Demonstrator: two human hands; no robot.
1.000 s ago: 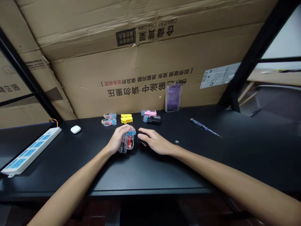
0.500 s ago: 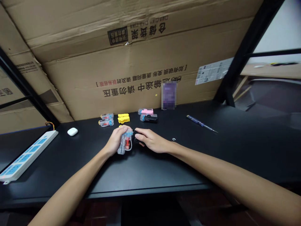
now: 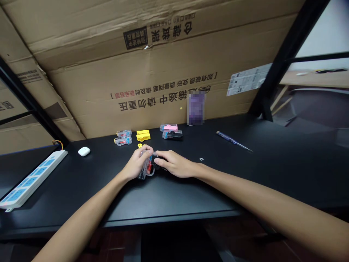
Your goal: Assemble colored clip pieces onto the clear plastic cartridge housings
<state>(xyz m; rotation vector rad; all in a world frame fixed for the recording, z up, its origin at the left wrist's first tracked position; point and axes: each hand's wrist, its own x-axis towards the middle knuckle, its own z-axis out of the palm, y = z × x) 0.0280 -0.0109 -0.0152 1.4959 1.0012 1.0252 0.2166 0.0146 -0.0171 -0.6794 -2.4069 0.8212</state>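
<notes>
My left hand (image 3: 138, 162) is closed around a clear plastic toy gun (image 3: 149, 173) with red and blue parts inside, its grip pointing toward me. At the gun's right end, my right hand (image 3: 174, 163) pinches a small black part (image 3: 158, 163). The black part is up against the gun, mostly covered by fingers; whether it is attached I cannot tell. Just behind my left hand lie small yellow pieces (image 3: 140, 145).
Clear toy pieces (image 3: 123, 141), yellow pieces (image 3: 143, 137), a pink-and-clear piece (image 3: 169, 127) and a black-and-clear piece (image 3: 172, 135) line the back. A screwdriver (image 3: 233, 141) and small white ring (image 3: 201, 159) lie right. A white case (image 3: 84, 151) and power strip (image 3: 35, 178) sit left.
The toy gun has turned slightly in my left hand, and its top is now more covered. My right hand has shifted a little, keeping the black part against the gun.
</notes>
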